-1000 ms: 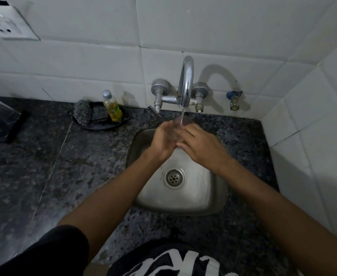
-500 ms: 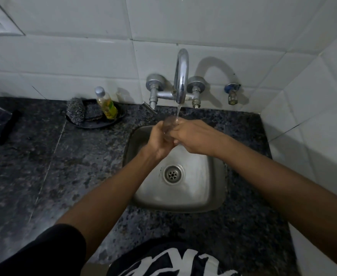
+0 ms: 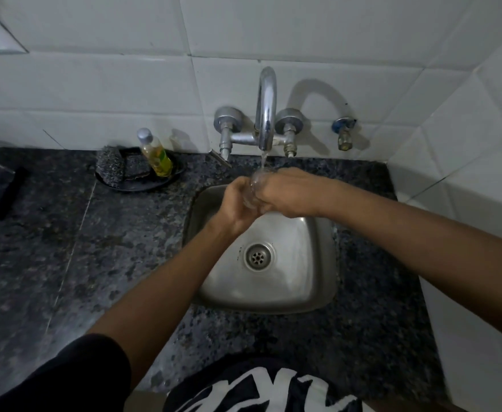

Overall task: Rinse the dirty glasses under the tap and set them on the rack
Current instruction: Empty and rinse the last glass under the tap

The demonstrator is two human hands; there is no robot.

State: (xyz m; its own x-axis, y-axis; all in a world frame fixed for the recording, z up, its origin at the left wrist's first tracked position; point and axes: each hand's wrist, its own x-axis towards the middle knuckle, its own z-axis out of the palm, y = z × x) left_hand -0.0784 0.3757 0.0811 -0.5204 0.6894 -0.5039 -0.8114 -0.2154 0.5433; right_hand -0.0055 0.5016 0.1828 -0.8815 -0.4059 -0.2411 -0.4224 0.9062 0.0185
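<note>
White tiles back a dark speckled granite counter [image 3: 65, 248], and a small steel sink [image 3: 297, 281] is set into it; the head camera is your only view. Both of your hands meet over the far edge of that sink, directly under the spout of the tap [image 3: 266, 114], where a thin stream of water [image 3: 263, 160] runs down.

Between your fingers sits the glass [image 3: 254, 188], clear and hard to make out, its rim turned up toward the stream so the water falls into it. Your left hand [image 3: 238, 203] curls round the glass from the near side and seems to carry its lower part. Your right hand [image 3: 285, 193] wraps over it from the right, fingers bent round the wall, probably to rub or turn the glass while the other hand steadies it. Holding it low and over the bowl keeps the runoff falling toward the drain [image 3: 258, 257] below your knuckles.

Well away from your left fingers, against the wall, a dark dish [image 3: 143, 185] holds a steel scrubber [image 3: 109, 169] and a small bottle [image 3: 156, 156] of yellow liquid, kept near the tap for washing. A clear, dark-edged object lies at the left border of the view; you cannot tell whether that is the rack. No other glasses show, so judging how many remain is not possible.
</note>
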